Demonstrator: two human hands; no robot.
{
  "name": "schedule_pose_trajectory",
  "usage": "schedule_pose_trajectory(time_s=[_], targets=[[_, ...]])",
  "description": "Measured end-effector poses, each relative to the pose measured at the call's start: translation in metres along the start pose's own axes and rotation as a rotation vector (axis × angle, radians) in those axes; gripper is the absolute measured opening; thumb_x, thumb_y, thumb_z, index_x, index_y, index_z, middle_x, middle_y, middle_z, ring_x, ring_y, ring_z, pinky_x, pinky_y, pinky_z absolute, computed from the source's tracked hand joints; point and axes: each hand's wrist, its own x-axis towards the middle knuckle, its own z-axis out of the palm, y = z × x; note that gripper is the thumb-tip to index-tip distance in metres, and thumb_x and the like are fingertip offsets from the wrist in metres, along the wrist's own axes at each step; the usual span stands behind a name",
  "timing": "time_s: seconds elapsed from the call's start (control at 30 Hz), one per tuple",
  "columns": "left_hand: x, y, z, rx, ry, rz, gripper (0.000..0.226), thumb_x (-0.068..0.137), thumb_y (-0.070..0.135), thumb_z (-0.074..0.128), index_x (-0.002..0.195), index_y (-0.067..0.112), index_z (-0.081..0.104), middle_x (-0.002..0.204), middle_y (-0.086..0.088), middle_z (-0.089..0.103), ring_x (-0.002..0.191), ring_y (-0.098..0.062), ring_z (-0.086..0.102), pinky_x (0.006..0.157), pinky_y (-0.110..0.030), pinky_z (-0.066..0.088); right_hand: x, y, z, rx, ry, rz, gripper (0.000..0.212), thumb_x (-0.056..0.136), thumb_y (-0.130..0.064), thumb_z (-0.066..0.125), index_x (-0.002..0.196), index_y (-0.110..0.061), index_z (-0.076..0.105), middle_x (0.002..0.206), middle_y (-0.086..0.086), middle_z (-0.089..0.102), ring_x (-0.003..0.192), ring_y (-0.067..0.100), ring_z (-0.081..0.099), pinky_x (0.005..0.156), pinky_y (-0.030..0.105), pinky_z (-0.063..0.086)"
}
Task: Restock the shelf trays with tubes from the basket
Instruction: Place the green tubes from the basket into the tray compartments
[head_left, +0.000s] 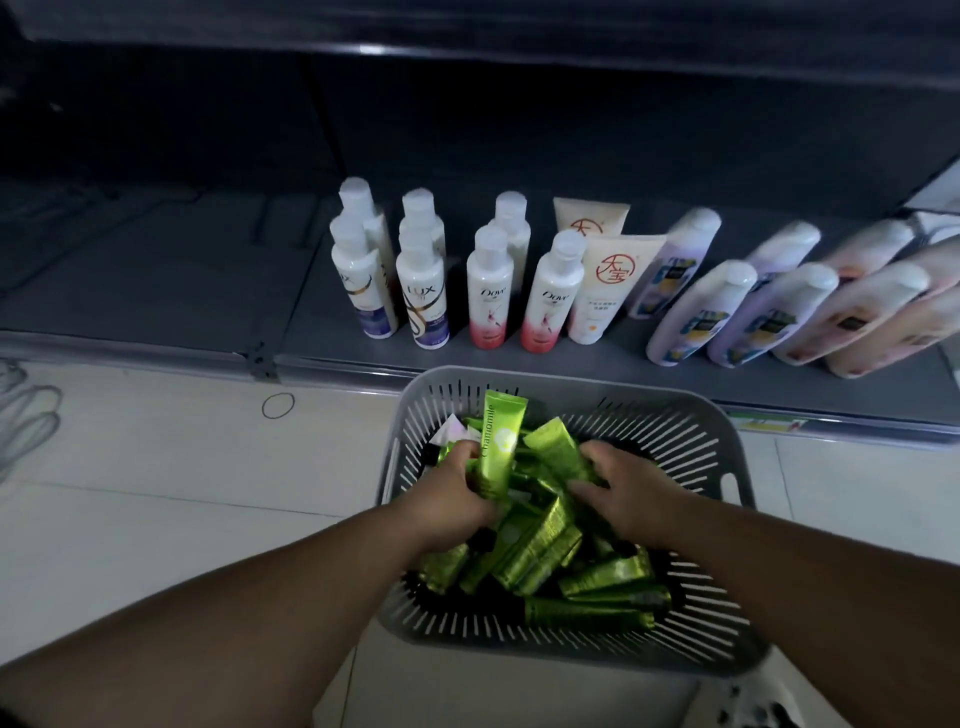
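A grey slotted basket (691, 441) sits on the pale floor in front of a low shelf. It holds several green Chamomile tubes (597, 577) piled loosely. My left hand (447, 499) grips a handful of green tubes, one of them (497, 447) sticking upright above the pile. My right hand (631, 488) lies on the pile with its fingers curled round another green tube (553, 447). Both forearms reach in from the bottom edge.
The dark grey shelf (156, 291) carries white Lux bottles (421, 291), Dove bottles (488, 301), two cream tubes (608, 286) and rows of pale bottles (727, 312) to the right. The shelf's left part is bare. A black ring (278, 405) lies on the floor.
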Motion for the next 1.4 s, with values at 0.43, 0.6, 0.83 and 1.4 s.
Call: schedule_pose_trajectory(time_s=[0.43, 0.6, 0.83, 1.4], targets=[[-0.121, 0.101, -0.04, -0.335, 0.242, 0.343, 0.056, 0.075, 0.056, 0.067, 0.122, 0.028, 0.053, 0.112, 0.001, 0.067, 0.101, -0.019, 0.065, 0.094, -0.046, 0.051, -0.112, -0.117, -0.087, 0.711, 0.219, -0.169, 0.04, 0.082, -0.023, 0.075, 0.116, -0.024, 0.053, 0.102, 0.001, 0.07, 0.093, 0.018, 0.067, 0.087, 0.039, 0.055], [-0.169, 0.128, -0.067, -0.312, 0.301, 0.496, 0.015, 0.09, 0.039, 0.06, 0.1, 0.028, 0.062, 0.091, 0.005, 0.071, 0.087, -0.014, 0.067, 0.08, -0.036, 0.055, -0.163, -0.168, -0.129, 0.426, 0.418, -0.251, 0.018, 0.091, -0.041, 0.059, 0.1, -0.025, 0.058, 0.086, -0.001, 0.07, 0.075, 0.01, 0.065, 0.07, 0.028, 0.053], [-0.227, 0.173, -0.139, -0.289, 0.526, 0.707, 0.014, 0.088, 0.035, 0.064, 0.099, 0.027, 0.066, 0.09, 0.006, 0.072, 0.082, -0.009, 0.066, 0.072, -0.02, 0.049, -0.215, -0.234, -0.196, 0.121, 0.56, -0.339, 0.043, 0.096, -0.05, 0.043, 0.098, -0.011, 0.06, 0.076, 0.002, 0.059, 0.072, 0.017, 0.057, 0.065, 0.026, 0.042], [-0.194, 0.264, -0.309, -0.209, 0.724, 0.859, 0.003, 0.088, 0.028, 0.064, 0.092, 0.028, 0.063, 0.089, 0.01, 0.067, 0.082, -0.007, 0.06, 0.073, -0.024, 0.045, -0.11, -0.387, -0.283, 0.381, 0.798, -0.711, 0.01, 0.093, -0.022, 0.061, 0.1, -0.024, 0.055, 0.083, 0.0, 0.068, 0.078, 0.018, 0.068, 0.083, 0.037, 0.057]])
